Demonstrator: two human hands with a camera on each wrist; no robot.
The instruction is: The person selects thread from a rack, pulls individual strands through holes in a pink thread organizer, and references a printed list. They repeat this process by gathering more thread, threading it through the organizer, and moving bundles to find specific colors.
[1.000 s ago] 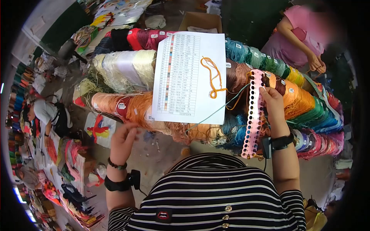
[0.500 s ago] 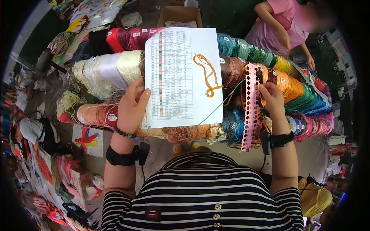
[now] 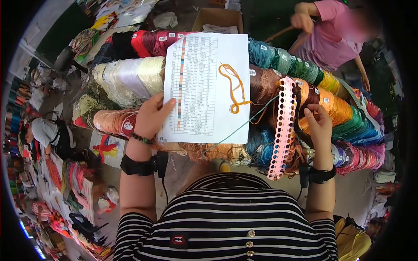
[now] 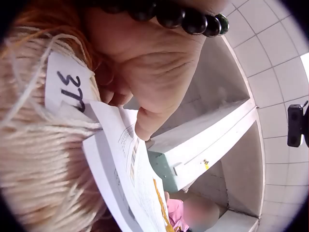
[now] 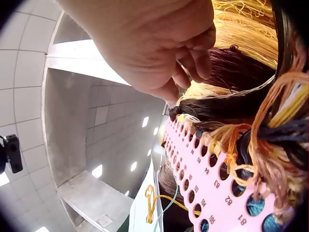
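Observation:
My left hand [image 3: 150, 117] grips the left edge of a printed chart [image 3: 196, 87], thumb on top and fingers underneath. In the left wrist view the chart [image 4: 128, 145] shows as stacked sheets, beside pale thread with a handwritten tag [image 4: 67, 84]. A loop of orange thread [image 3: 235, 87] lies on the top sheet, and a green strand [image 3: 237, 128] crosses its lower right corner. My right hand [image 3: 320, 126] is loosely curled just right of a pink, numbered thread card [image 3: 284, 130] with rows of holes. Strands of many colours [image 5: 260, 154] hang from the card's holes.
Rows of labelled thread skeins, cream [image 3: 130, 76], teal [image 3: 274, 56] and orange [image 3: 335, 113], surround the chart. Another person in pink [image 3: 326, 39] stands across at the right. A cardboard box [image 3: 217, 19] sits behind the rack. Thread bundles [image 3: 78, 182] lie at the left.
My left hand has moved up from below the skeins and taken hold of the chart's left edge. My right hand has shifted off the pink card's edge, to the right and slightly down.

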